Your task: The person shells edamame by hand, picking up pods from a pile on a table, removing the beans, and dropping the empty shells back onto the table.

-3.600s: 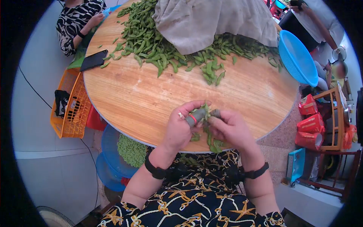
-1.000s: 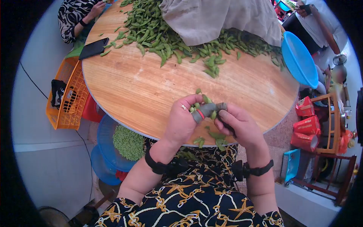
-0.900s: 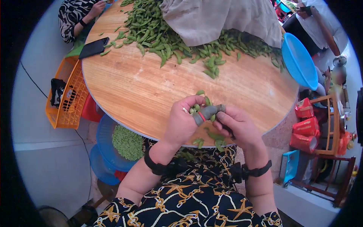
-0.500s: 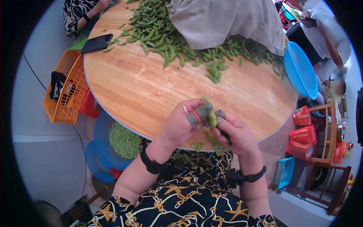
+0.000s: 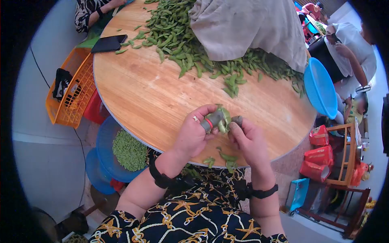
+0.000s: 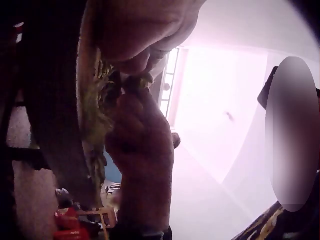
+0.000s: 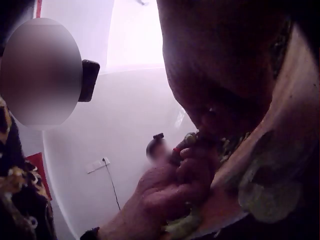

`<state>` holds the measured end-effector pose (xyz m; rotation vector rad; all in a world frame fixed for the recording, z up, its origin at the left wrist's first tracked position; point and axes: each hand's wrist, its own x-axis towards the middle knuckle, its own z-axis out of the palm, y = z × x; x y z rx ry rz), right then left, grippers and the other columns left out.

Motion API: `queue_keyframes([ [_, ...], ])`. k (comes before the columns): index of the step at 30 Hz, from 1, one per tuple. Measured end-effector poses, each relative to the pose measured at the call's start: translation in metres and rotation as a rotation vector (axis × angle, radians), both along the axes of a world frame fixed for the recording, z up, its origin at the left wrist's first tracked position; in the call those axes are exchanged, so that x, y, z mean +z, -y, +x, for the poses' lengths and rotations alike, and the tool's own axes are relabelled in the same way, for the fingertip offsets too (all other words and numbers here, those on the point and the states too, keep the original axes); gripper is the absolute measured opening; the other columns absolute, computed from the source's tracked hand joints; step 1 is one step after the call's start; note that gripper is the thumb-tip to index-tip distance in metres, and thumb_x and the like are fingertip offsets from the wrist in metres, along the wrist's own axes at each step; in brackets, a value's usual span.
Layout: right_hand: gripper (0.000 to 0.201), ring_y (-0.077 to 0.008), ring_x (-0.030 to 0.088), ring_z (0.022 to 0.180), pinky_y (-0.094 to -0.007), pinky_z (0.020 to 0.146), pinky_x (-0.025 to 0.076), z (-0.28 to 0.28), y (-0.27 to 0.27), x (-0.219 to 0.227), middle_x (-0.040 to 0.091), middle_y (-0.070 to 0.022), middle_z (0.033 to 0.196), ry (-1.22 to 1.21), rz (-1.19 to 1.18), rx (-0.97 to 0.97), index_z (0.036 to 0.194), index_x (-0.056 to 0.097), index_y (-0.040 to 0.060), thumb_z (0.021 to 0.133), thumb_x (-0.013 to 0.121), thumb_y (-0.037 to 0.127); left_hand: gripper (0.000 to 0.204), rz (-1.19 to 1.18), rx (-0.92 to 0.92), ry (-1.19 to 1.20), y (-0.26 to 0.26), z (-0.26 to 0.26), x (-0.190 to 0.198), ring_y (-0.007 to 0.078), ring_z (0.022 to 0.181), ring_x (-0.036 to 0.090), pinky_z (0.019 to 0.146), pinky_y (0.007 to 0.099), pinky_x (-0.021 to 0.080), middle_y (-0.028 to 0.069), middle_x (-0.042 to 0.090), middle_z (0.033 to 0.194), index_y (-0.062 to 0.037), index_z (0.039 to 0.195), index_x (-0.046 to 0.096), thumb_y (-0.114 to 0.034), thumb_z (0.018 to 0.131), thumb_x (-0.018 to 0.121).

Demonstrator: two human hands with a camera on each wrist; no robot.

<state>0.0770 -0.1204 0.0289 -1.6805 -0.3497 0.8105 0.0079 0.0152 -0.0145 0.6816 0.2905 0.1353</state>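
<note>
In the head view my left hand [image 5: 192,135] holds a green edamame pod [image 5: 224,121] over the table's near edge, the pod looking split along its length. A grey finger cover [image 5: 214,118] with a red band is on a digit of that hand, against the pod. My right hand [image 5: 252,141] pinches the pod's right side and has a dark finger cover [image 5: 237,120] too. Below the hands, loose pods [image 5: 230,157] lie by the table edge. Both wrist views are dark; the left one shows the right hand [image 6: 142,132], the right one the left hand [image 7: 175,187].
A heap of pods [image 5: 174,36] lies at the back of the round table [image 5: 142,97], partly under a grey cloth [image 5: 247,30]. A phone [image 5: 109,43] is at the left. Shelled beans [image 5: 129,150] fill a blue basin [image 5: 103,141] below. A blue basket [image 5: 321,87] leans at right.
The pod between my hands has changed from whole-looking to split, while the hands stay close together near the table edge. The head view has shifted, so the table sits lower in it.
</note>
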Motion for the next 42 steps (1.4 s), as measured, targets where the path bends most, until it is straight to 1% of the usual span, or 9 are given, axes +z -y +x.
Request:
queue_keyframes([
  [2,0.016,-0.0067,0.041,0.051,-0.0231,0.047,0.033,-0.003,-0.001,-0.008,0.046,-0.0008,0.056,0.514,-0.095,0.087,0.08,0.056,0.0012,0.088,0.049,0.014,0.022,-0.034,0.005,0.014,0.001,-0.002,0.0,0.0036,0.067,0.051,0.055,0.016,0.042,0.0003,0.057,0.089,-0.0032,0.107,0.053,-0.005,0.085,0.052],
  [5,0.018,-0.0039,0.04,0.052,-0.0207,0.046,0.032,0.002,0.006,-0.012,0.044,0.0028,0.057,0.483,-0.142,0.154,0.082,0.057,0.002,0.089,0.048,0.016,0.022,0.288,0.091,-0.051,0.008,-0.002,0.001,0.0056,0.067,0.053,0.051,0.0155,0.04,0.0008,0.059,0.087,-0.0068,0.105,0.054,-0.003,0.083,0.052],
  [8,0.019,-0.0047,0.041,0.051,-0.0211,0.046,0.032,0.0,0.0,0.005,0.045,0.0025,0.056,0.222,-0.124,-0.027,0.085,0.058,0.0009,0.089,0.049,0.017,0.023,0.118,0.123,-0.042,0.006,-0.001,-0.002,0.0062,0.068,0.053,0.05,0.0154,0.04,0.0024,0.06,0.089,-0.006,0.106,0.055,-0.002,0.083,0.051],
  [17,0.019,-0.0027,0.04,0.05,-0.0185,0.044,0.031,0.021,-0.019,-0.004,0.044,0.0044,0.057,0.261,0.146,-0.117,0.1,0.058,0.0023,0.088,0.049,0.015,0.016,-0.146,0.079,0.034,-0.004,-0.004,-0.005,0.0078,0.065,0.054,0.045,0.0148,0.039,0.0051,0.059,0.088,-0.0026,0.098,0.055,-0.005,0.084,0.049],
  [24,0.019,-0.0036,0.044,0.054,-0.02,0.047,0.036,0.034,-0.02,0.011,0.051,0.003,0.063,0.204,-0.051,0.295,0.096,0.06,0.0026,0.087,0.05,0.016,0.02,-0.179,-0.162,0.128,-0.006,-0.003,-0.009,0.0073,0.063,0.053,0.044,0.0139,0.039,0.008,0.058,0.087,0.0009,0.099,0.053,-0.012,0.086,0.046],
  [28,0.017,-0.0052,0.045,0.056,-0.0221,0.05,0.038,0.038,-0.005,0.004,0.053,0.003,0.065,0.309,-0.032,0.363,0.092,0.061,0.0019,0.085,0.053,0.015,0.027,-0.155,-0.317,0.092,-0.009,-0.007,-0.002,0.0077,0.059,0.053,0.043,0.0133,0.038,0.0092,0.057,0.081,0.0019,0.099,0.053,-0.02,0.088,0.043],
  [34,0.015,-0.0062,0.045,0.056,-0.023,0.052,0.039,0.031,0.011,0.006,0.052,0.0032,0.062,0.305,-0.075,0.352,0.089,0.06,0.0008,0.082,0.057,0.013,0.032,-0.236,-0.234,0.076,-0.006,-0.004,0.001,0.0072,0.054,0.05,0.042,0.0123,0.037,0.0088,0.056,0.077,0.0035,0.101,0.052,-0.024,0.088,0.043],
  [36,0.014,-0.0052,0.045,0.056,-0.0216,0.05,0.038,0.025,0.006,0.006,0.051,0.0028,0.062,0.481,-0.116,0.222,0.086,0.059,0.0001,0.083,0.057,0.014,0.032,-0.24,-0.205,0.04,-0.005,-0.003,0.006,0.0071,0.053,0.05,0.042,0.0125,0.037,0.0085,0.056,0.076,0.0039,0.102,0.052,-0.023,0.089,0.042],
  [42,0.014,-0.0033,0.041,0.05,-0.018,0.044,0.032,0.034,0.008,0.006,0.047,0.0032,0.059,0.361,0.086,-0.205,0.086,0.059,0.0014,0.086,0.054,0.015,0.028,-0.294,-0.215,0.085,-0.01,-0.004,-0.001,0.0065,0.054,0.049,0.041,0.0138,0.035,0.0061,0.055,0.076,0.002,0.106,0.052,-0.018,0.09,0.042],
])
